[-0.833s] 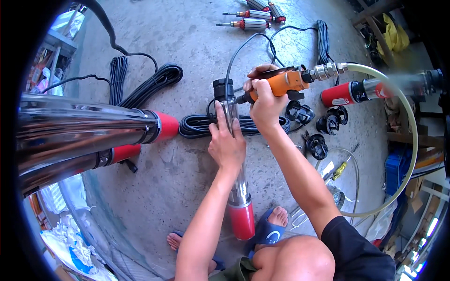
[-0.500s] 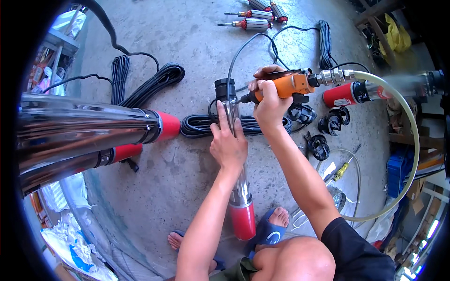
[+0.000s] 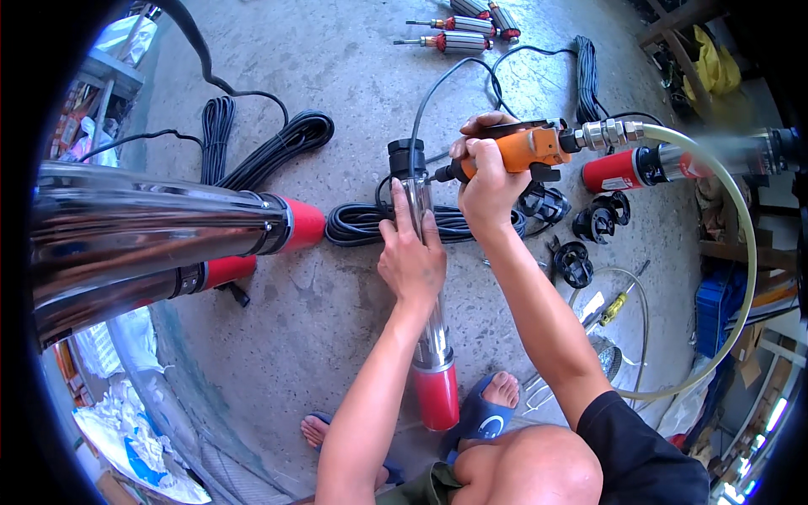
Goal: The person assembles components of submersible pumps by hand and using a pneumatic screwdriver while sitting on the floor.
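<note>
Right hand (image 3: pixel 491 189) wrapped round orange pneumatic screwdriver (image 3: pixel 526 150); left hand (image 3: pixel 412 263) pressed flat, fingers spread, on steel tube (image 3: pixel 433 330). Best: bit (image 3: pixel 433 178) square, tube pinned against roll.

Grey concrete floor (image 3: pixel 278 353) spreads beneath and well beyond the left hand (image 3: pixel 412 261) and right hand (image 3: pixel 492 181), speckled, with darker patches just left of the left hand. Far left of that hand stands a grey shelf frame (image 3: pixel 118 77); well right of the right hand, a brown timber frame (image 3: pixel 682 29). Cool, bluish light washes the floor ahead of both hands; bright strips (image 3: pixel 776 410) glow far right of the right hand, lamps or windows unclear
</note>
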A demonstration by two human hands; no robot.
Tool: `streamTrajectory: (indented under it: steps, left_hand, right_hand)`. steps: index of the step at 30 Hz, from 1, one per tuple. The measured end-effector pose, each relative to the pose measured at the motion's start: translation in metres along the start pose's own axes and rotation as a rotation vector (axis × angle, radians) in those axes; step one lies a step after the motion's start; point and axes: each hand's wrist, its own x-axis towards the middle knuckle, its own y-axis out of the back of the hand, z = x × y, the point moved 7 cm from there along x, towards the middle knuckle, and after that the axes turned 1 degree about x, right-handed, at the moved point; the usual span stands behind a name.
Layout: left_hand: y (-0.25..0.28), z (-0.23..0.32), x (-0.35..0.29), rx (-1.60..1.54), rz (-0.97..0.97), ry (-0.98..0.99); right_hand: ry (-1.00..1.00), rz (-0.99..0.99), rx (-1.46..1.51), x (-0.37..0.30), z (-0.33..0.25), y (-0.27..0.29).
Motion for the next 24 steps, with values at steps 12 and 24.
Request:
streamTrajectory:
  steps: [12, 24]
  left_hand:
    - [0.0019, 0.0004, -0.0001, 0.001, -0.008, 0.014]
    - [0.0021, 0.0011, -0.0004, 0.004, -0.011, 0.022]
  right_hand:
    - [-0.039, 0.019, -0.009, -0.0048, 0.0017, -0.0014]
    - [-0.055, 0.029, -0.007, -0.0039, 0.0034, -0.0005]
